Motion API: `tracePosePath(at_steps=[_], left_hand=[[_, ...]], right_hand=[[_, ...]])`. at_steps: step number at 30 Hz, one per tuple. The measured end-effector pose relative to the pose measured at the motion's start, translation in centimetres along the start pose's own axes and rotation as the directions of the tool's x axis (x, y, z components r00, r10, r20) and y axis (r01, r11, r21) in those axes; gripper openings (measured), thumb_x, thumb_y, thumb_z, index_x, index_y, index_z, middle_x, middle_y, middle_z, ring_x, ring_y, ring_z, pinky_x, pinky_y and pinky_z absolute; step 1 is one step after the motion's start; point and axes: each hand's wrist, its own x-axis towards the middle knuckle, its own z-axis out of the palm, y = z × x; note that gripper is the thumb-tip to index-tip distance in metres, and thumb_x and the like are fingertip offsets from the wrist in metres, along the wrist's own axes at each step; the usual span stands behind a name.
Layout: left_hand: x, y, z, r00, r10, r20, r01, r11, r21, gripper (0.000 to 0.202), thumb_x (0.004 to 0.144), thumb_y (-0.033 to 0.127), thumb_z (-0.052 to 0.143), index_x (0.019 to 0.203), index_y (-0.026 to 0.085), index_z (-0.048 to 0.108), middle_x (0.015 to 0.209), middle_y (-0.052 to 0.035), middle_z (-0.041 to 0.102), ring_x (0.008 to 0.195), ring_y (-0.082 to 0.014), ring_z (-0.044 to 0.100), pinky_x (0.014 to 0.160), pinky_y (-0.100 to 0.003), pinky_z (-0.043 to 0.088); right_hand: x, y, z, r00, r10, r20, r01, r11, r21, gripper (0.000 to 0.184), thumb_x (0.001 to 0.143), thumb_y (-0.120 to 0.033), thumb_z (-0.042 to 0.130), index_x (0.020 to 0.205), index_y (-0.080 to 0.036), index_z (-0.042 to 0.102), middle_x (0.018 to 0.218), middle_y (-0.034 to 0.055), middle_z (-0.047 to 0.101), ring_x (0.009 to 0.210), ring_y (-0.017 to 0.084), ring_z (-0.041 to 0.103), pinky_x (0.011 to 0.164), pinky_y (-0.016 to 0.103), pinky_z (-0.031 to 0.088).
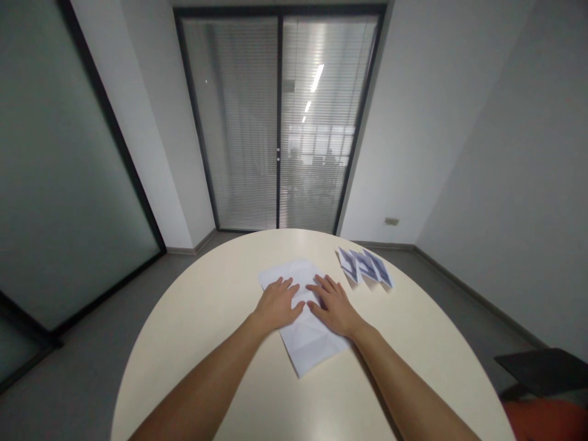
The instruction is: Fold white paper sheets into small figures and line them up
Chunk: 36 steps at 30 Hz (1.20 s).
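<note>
Left grip point(278, 304) and right grip point(334, 305) are unclenched and splayed, both resting palm-down on the creased white paper sheet point(313, 348), which lies on the round cream table point(197, 324) beside a zigzag-folded paper point(366, 267) near the far-right edge.

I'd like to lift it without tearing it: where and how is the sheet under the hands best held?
Probably by its near corner, coming in low from the wearer's side. The sheet lies flat, and the left hand and right hand cover parts further up, while that corner is bare and points toward the wearer.
</note>
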Motion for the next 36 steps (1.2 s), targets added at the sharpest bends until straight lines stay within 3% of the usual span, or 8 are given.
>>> tracePosePath(at_steps=[10,17,23,28,36], left_hand=[[0.0,-0.3,-0.3,0.990,0.140,-0.035,-0.142,0.989,-0.041,0.041,0.096,0.038,0.050,0.132,0.022,0.063,0.141,-0.0094,0.057,0.132,-0.0301,0.051,0.112,-0.045,0.038],[0.2,-0.6,-0.5,0.984,0.166,-0.061,-0.170,0.983,-0.071,0.034,0.098,0.033,0.047,0.123,0.023,0.068,0.134,-0.0059,0.064,0.125,-0.0244,0.057,0.109,-0.039,0.042],[0.3,-1.1,-0.9,0.995,0.036,-0.092,-0.047,0.991,-0.128,0.030,0.092,0.022,0.052,0.114,0.025,0.071,0.115,-0.0023,0.073,0.104,-0.0211,0.068,0.094,-0.032,0.050],[0.6,-2.1,-0.6,0.976,-0.138,-0.166,0.112,0.981,-0.157,0.027,0.092,0.021,0.053,0.111,0.026,0.072,0.112,-0.0017,0.074,0.102,-0.0215,0.068,0.091,-0.032,0.051],[1.1,-3.2,0.0,0.933,-0.169,-0.318,0.072,0.953,-0.295,0.027,0.092,0.014,0.053,0.109,0.024,0.071,0.111,-0.0009,0.073,0.102,-0.0185,0.067,0.094,-0.030,0.049]], right_hand=[[0.5,0.8,0.0,0.978,-0.095,-0.187,0.099,0.995,0.013,0.021,0.093,-0.030,0.056,0.107,-0.028,0.071,0.138,0.0075,0.059,0.140,0.032,0.038,0.112,0.063,0.027],[0.7,0.5,-1.0,0.962,-0.148,-0.230,0.143,0.989,-0.039,0.019,0.094,-0.021,0.055,0.101,-0.026,0.073,0.113,0.0048,0.072,0.125,0.028,0.053,0.108,0.050,0.034],[0.7,0.5,-1.6,0.962,-0.085,-0.260,0.071,0.996,-0.062,0.025,0.090,-0.010,0.052,0.100,-0.023,0.072,0.103,0.0041,0.075,0.105,0.022,0.064,0.102,0.040,0.038],[0.6,0.3,-1.9,0.962,0.003,-0.271,-0.016,0.999,-0.046,0.028,0.090,-0.011,0.051,0.107,-0.022,0.071,0.105,0.0049,0.074,0.099,0.022,0.066,0.093,0.035,0.043],[0.5,-0.2,-2.0,0.947,0.080,-0.312,-0.089,0.996,-0.014,0.022,0.091,-0.016,0.053,0.106,-0.022,0.069,0.105,0.0038,0.073,0.098,0.021,0.066,0.086,0.031,0.047]])
